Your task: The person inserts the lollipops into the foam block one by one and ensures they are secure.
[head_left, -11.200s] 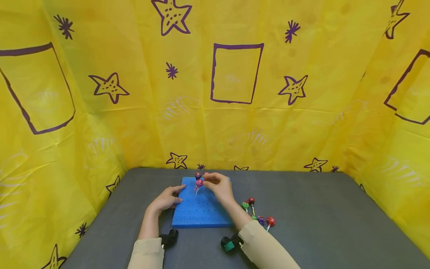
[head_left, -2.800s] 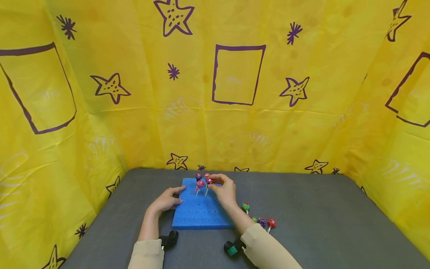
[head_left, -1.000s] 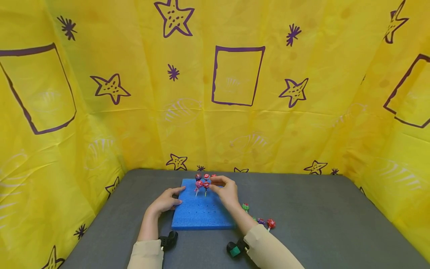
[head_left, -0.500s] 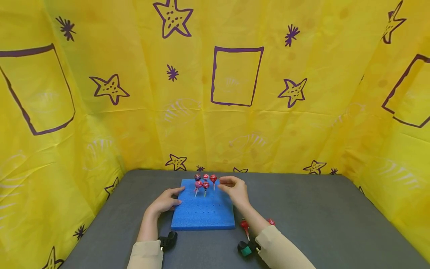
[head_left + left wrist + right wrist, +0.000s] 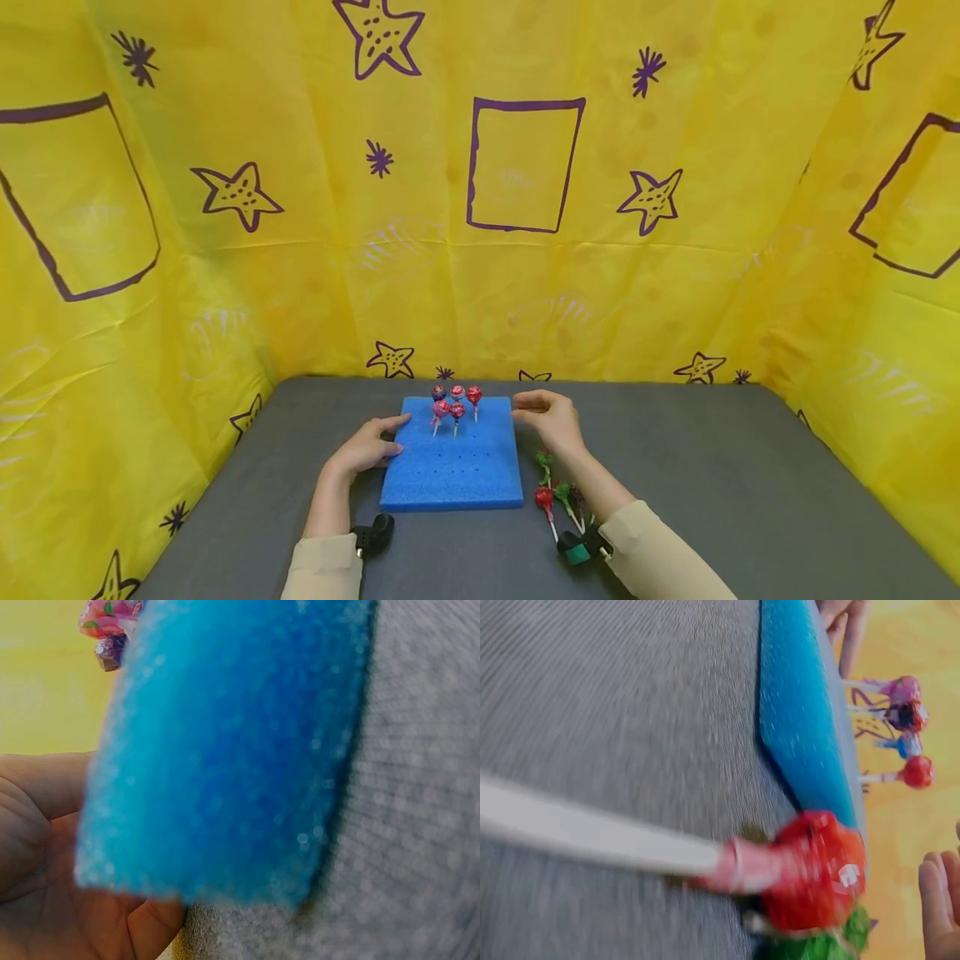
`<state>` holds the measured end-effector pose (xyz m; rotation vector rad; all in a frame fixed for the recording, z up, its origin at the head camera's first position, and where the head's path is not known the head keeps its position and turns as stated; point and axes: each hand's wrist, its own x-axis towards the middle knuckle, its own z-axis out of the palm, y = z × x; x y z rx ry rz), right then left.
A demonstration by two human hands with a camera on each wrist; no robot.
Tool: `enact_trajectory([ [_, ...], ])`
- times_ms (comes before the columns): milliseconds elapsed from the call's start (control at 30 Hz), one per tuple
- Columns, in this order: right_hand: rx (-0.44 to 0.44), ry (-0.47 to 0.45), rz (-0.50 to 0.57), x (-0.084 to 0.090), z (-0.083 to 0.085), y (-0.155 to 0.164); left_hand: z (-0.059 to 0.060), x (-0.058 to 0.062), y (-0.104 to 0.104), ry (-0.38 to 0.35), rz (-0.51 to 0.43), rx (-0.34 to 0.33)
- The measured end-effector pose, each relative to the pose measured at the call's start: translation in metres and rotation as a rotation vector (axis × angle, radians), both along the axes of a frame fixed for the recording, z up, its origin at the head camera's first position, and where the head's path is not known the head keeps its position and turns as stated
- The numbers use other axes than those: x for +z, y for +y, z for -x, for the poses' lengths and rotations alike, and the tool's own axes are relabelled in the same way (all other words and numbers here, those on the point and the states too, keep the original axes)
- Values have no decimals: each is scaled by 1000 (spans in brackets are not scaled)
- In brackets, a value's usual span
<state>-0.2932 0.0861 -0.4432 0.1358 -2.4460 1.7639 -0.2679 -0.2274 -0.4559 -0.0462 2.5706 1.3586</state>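
Note:
In the head view, several lollipops stand in a blue foam block [image 5: 450, 490] with rows of small holes. They fill part of its two far rows, among them a pink lollipop [image 5: 440, 409] and a red lollipop [image 5: 474, 393] farthest right. My left hand [image 5: 367, 446] rests against the block's left edge, thumb and a finger extended along it. Just off the right edge hovers my right hand [image 5: 551, 419], fingers loosely bent and nothing between them. Under its wrist lie loose lollipops: a red one [image 5: 543, 497] and a green one [image 5: 562, 492].
The grey tabletop [image 5: 712, 500] carries everything, with a yellow printed cloth [image 5: 420, 292] rising behind and at both sides. More loose lollipops, such as a green one [image 5: 544, 458], lie right of the block, partly hidden by the right forearm.
Two more lollipops stand in the block than 11.2 s ago: one red-and-dark, one red. My right hand has let go of the red one and moved right, off the block. My left hand stays put.

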Motion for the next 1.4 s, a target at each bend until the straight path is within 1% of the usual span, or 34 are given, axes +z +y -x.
enact_trajectory([
  [167,0,-22,-91,5,-2,10,0,1,-1,5,4,-1],
  [333,15,-35,-154,5,-4,20,0,1,0,4,8,1],
  [567,30,-89,-156,2,-9,31,0,1,1,4,11,-3],
  [767,68,-123,-222,-1,-12,40,0,1,1,1,15,5],
  [967,128,-162,-284,-4,-15,48,1,-1,0,9,15,-1],
  [1100,166,-169,-314,-6,-16,51,2,-1,0,14,16,-2],
  [1400,169,-201,-348,-11,-20,57,1,-2,0,12,12,6],
])
